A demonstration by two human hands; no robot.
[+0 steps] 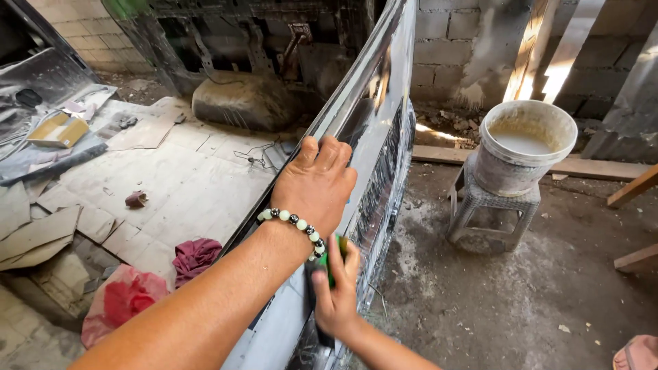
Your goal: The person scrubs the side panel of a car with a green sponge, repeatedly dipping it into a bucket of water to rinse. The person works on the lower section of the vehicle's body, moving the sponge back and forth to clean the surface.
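The left hand [317, 183], with a bead bracelet [295, 223] at its wrist, lies flat with fingers spread on the top edge of the shiny metal panel [380, 109], apparently to steady it. Lower down, the right hand [337, 298] is closed around what looks like a green-and-black sanding block [330, 264], pressed against the panel's face beside a white bucket [524, 147] on a stool [490, 212].

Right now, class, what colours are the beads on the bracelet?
Pale green and black beads alternate on the bracelet, head view.
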